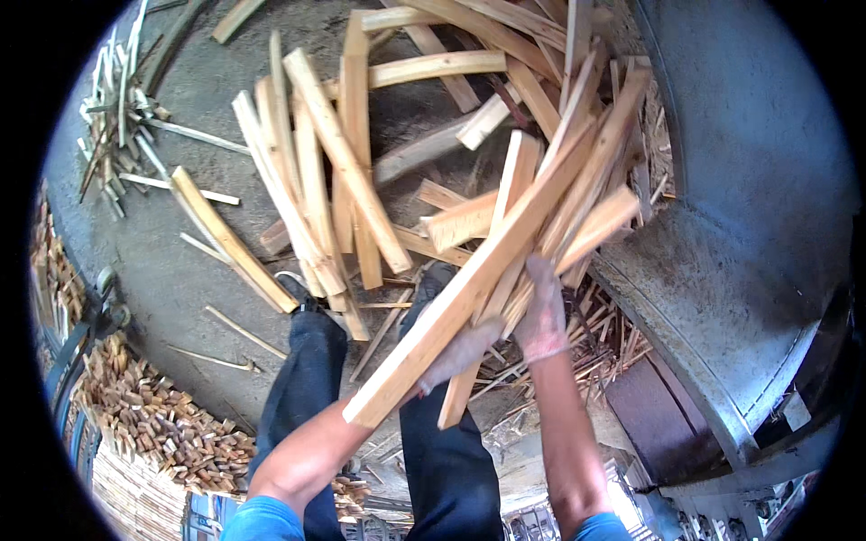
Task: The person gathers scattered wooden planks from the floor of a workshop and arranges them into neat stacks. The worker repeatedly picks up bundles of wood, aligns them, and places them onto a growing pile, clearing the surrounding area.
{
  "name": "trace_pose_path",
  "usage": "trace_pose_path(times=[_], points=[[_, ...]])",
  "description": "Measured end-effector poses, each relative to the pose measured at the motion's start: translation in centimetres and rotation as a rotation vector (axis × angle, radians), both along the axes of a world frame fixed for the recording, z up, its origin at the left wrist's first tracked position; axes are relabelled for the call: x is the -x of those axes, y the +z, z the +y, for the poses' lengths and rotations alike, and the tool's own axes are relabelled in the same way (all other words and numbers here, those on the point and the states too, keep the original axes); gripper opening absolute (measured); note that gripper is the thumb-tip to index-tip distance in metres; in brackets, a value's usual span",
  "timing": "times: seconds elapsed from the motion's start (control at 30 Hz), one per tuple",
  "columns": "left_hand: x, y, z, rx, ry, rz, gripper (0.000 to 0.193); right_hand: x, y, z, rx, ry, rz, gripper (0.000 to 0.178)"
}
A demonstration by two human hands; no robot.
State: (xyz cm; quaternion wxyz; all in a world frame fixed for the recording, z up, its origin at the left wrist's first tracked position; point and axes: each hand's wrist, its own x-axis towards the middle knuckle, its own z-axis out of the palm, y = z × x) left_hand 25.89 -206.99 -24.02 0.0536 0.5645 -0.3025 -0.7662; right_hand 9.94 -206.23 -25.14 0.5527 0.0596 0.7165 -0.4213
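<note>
Gripping a bundle of long wooden offcuts point(505, 243) in both gloved hands, left hand point(460, 353) and right hand point(544, 311) closed around its lower end, the person holds it above the scrap-strewn floor point(162, 261), and shifting it next likely calls for a firm grip against slipping.

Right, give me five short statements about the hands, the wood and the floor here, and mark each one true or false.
1. Both hands grip one bundle of wooden strips. True: the left hand and right hand both hold it.
2. The hands are bare. False: both wear light work gloves.
3. Loose wooden strips lie scattered on the grey floor. True.
4. The person wears light shorts. False: the trousers are dark and long.
5. The big grey metal machine stands on the person's left. False: it is on the right.
</note>
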Motion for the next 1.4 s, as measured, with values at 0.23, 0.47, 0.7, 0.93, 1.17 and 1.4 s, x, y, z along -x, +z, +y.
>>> trace_pose_path(times=[0.23,0.47,0.7,0.93,1.17,1.4], points=[[-11.7,7.3,5.5,0.060,0.129,-0.007,0.061,-10.6,4.4,6.9,-0.012,0.623,0.204,0.036],[-15.8,9.7,10.2,-0.034,0.242,-0.259,0.072,-16.4,6.6,3.9,-0.129,0.588,-0.146,0.025],[-15.6,-2.7,2.4,0.054,0.278,-0.246,0.064,-19.4,-5.9,-4.8,-0.178,0.585,0.038,0.080],[-19.2,-10.4,3.3,0.256,-0.086,-0.542,0.049,-18.7,-8.7,-9.6,-0.265,1.031,0.482,0.082],[-20.9,-9.9,5.1,0.324,-0.186,-0.666,0.032,-17.3,-7.6,-14.6,-0.262,0.997,0.723,0.097],[-29.3,-12.7,1.2,0.047,0.340,-0.836,0.037,-9.0,-12.8,-10.9,-0.070,0.496,0.074,0.096]])
